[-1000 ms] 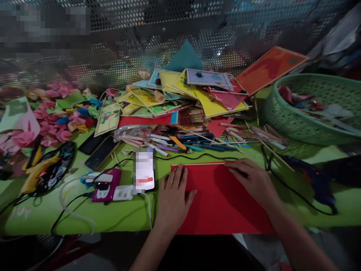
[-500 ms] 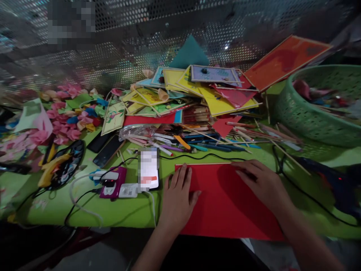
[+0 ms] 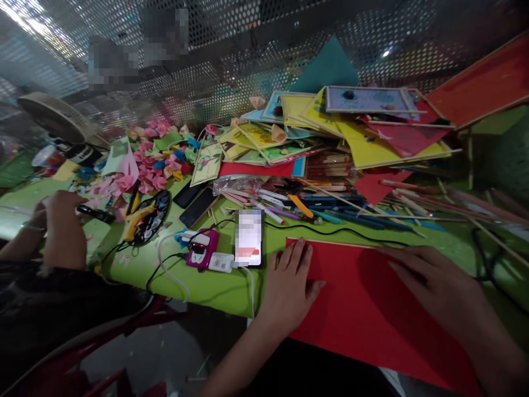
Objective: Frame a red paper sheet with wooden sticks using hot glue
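The fingers of your left hand are open and laid flat, their tips at the far left corner of the red sheet, with the thumb out to the right over the red. The fingers of your right hand are slightly bent and reach the far edge toward its right end; you cannot tell from this view whether they pinch anything. Between your hands, a thin wooden stick lies along that far edge. The sheet lies in front of you on the green tabletop, its near part reaching past the table's near edge.

Just left of your left hand lies a phone with a lit screen, and left of that a purple power strip with plugs in it. A black cable runs beyond the sheet. Farther off are scattered pens, then a pile of stick-framed cards. Far left are folded paper flowers, with a yellow glue gun nearer. At the left, another person's hands are over the table; what they hold is unclear.
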A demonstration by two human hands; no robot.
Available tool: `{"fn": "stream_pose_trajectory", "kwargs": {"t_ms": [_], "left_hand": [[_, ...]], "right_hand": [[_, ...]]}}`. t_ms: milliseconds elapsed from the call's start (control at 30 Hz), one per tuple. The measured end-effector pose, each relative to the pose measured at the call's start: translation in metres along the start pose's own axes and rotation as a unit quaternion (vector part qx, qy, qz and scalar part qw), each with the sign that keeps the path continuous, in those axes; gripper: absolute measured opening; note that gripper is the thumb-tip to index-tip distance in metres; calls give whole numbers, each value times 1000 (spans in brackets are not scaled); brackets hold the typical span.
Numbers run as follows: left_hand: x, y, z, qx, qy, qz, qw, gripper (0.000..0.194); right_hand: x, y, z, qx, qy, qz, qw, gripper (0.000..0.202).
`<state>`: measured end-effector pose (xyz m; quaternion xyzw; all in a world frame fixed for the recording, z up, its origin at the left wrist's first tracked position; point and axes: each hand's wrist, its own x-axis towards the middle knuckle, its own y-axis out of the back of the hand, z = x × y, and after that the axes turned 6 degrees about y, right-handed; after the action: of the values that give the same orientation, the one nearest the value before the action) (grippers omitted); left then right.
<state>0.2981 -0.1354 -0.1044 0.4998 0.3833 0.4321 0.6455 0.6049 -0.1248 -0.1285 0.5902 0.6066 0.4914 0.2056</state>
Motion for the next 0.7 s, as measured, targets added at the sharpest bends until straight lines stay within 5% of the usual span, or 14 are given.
{"fn": "stream_pose_trajectory", "kwargs": {"t_ms": [700], "left_hand": [[9, -1, 2, 30, 17, 29, 999, 61]], "right_hand": [[5, 1, -5, 40, -18, -12, 999, 32]]}}
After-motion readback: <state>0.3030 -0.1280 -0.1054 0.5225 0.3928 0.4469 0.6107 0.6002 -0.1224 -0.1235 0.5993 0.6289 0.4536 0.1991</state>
